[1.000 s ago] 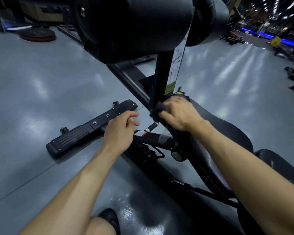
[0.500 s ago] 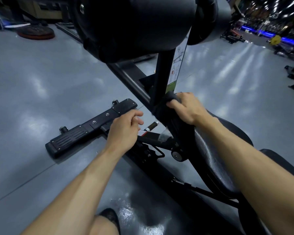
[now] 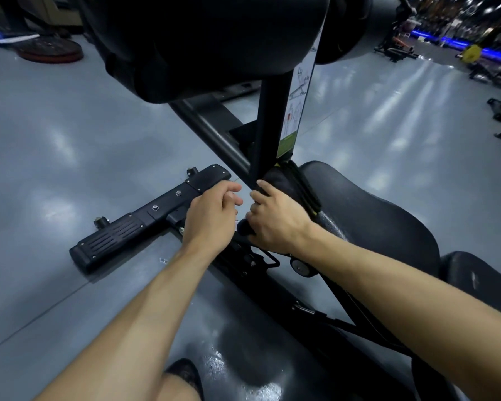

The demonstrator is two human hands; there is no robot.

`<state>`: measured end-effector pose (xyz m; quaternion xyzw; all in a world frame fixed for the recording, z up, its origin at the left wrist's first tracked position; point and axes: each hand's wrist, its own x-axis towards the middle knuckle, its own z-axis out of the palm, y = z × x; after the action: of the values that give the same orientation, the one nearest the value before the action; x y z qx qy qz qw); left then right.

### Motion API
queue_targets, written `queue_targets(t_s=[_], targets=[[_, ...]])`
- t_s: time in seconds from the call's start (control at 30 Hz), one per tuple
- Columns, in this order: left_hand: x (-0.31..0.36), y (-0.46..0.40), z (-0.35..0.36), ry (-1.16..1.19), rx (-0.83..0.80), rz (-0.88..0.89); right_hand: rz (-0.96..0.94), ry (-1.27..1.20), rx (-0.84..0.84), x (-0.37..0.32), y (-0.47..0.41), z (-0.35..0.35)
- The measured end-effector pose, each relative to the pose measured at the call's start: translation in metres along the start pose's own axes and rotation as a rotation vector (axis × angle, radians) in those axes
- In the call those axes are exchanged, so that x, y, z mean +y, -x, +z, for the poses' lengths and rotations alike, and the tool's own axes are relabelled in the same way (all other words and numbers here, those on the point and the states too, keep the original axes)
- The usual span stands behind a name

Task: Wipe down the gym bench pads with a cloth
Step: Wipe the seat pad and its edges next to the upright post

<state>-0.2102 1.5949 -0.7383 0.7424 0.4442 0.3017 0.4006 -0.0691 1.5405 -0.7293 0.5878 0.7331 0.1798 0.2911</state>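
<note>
The black seat pad (image 3: 373, 224) of the bench runs off to the right, with the back pad (image 3: 480, 287) behind it. My right hand (image 3: 278, 219) grips a dark cloth (image 3: 276, 179) bunched over the seat pad's narrow front end, beside the black upright post (image 3: 269, 125). My left hand (image 3: 211, 215) hovers just left of it above the frame bar, fingers loosely curled and holding nothing. Two large black roller pads (image 3: 214, 39) fill the top of the view.
A black ribbed foot plate (image 3: 133, 227) lies on the grey floor to the left. An instruction sticker (image 3: 297, 111) is on the post. A weight plate (image 3: 51, 50) lies at the far left, and other gym machines (image 3: 396, 50) stand at the far right.
My right hand has slid the cloth from the top of the seat's front end down and to the left. My left hand has drawn closer to the right hand.
</note>
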Motion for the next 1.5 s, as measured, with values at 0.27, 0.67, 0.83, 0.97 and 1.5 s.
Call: queue_targets(t_s=[0.27,0.67,0.83,0.97,1.5], targets=[[-0.002,0.011,-0.003,0.042,0.034,-0.008,-0.048,0.160,-0.301,-0.027,0.023,-0.020],[-0.005,0.020,-0.020,0.056,0.090,-0.017,-0.010,0.181,-0.283,-0.019,-0.001,-0.009],[-0.005,0.021,-0.021,0.046,0.077,-0.009,-0.003,0.130,-0.214,-0.019,0.007,-0.003],[-0.010,0.019,-0.027,0.061,0.109,-0.021,0.085,0.047,-0.168,-0.012,-0.022,-0.013],[0.001,0.025,-0.016,0.068,0.028,0.002,0.024,-0.798,0.412,0.059,0.038,-0.004]])
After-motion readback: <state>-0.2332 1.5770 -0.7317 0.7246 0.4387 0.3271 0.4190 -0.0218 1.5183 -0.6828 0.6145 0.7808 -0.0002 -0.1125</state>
